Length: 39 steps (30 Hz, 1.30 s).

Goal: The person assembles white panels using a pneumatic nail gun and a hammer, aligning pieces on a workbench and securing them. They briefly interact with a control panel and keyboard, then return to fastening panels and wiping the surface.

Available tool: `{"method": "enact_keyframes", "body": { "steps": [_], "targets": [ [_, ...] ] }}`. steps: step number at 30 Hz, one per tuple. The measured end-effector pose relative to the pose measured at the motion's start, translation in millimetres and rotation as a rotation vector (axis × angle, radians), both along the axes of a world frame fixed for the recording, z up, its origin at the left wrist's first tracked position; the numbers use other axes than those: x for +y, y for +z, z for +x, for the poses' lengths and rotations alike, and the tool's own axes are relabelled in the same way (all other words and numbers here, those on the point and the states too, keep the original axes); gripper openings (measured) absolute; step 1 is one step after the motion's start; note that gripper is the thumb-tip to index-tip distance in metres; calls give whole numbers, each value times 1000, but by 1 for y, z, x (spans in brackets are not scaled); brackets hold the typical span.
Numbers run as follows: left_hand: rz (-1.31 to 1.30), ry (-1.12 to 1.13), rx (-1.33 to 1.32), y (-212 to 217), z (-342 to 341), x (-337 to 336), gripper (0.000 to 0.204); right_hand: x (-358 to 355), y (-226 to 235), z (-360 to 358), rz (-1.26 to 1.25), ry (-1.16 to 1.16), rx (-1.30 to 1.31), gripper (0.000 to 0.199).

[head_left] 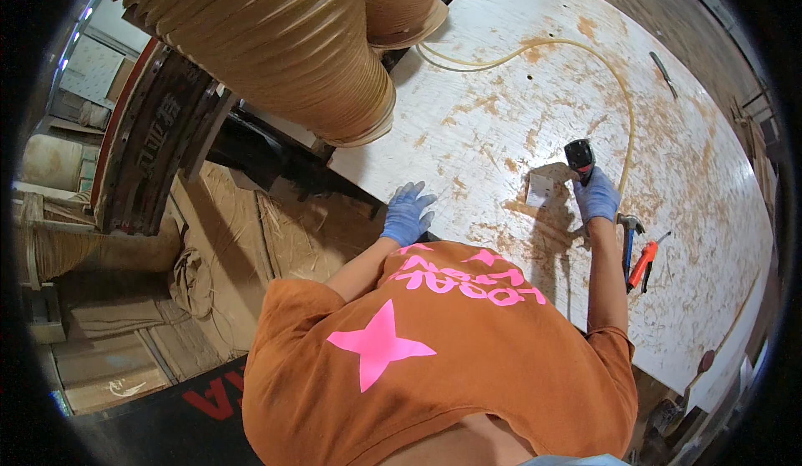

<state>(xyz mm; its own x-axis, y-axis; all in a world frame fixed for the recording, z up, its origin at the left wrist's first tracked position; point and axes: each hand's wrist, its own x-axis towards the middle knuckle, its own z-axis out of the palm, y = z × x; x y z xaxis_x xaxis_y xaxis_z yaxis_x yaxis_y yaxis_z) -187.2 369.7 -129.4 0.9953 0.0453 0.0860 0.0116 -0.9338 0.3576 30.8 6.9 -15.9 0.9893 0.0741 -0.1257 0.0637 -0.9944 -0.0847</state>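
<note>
My left hand (pixel 407 213), in a blue glove, lies flat with fingers spread on the near edge of a large white board (pixel 501 90) dusted with sawdust. My right hand (pixel 597 195), also gloved in blue, grips a black hand tool (pixel 579 156) pointed down at the board. A thin yellow hose (pixel 622 107) curves away from the tool across the board. A small white square piece (pixel 540 189) lies on the board just left of the tool. My orange shirt (pixel 434 357) with pink print fills the lower middle.
A blue-handled hammer (pixel 628 245) and an orange utility knife (pixel 643 264) lie right of my right forearm. Two wide ribbed tan ducts (pixel 292 40) hang over the board's far left. A slim dark tool (pixel 664 73) lies far right. Sawdust-covered floor (pixel 251 232) is at left.
</note>
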Motion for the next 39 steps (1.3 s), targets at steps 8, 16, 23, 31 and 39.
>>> {"method": "enact_keyframes", "body": {
  "steps": [8,16,23,31,39],
  "targets": [
    [9,-2,8,0,0,-1,41,31,-43,-27,-80,17,25,57],
    [5,8,-4,0,-3,-3,41,47,-63,-54,-31,-13,-42,88],
    [3,8,-31,-8,-3,-1,40,45,-61,-59,180,-98,-17,90],
    [-7,18,-112,-14,-3,-3,39,45,-56,-60,219,-121,12,90],
    [-1,25,-91,-14,-4,-2,39,45,-63,-59,241,-105,-4,88]
  ]
}}
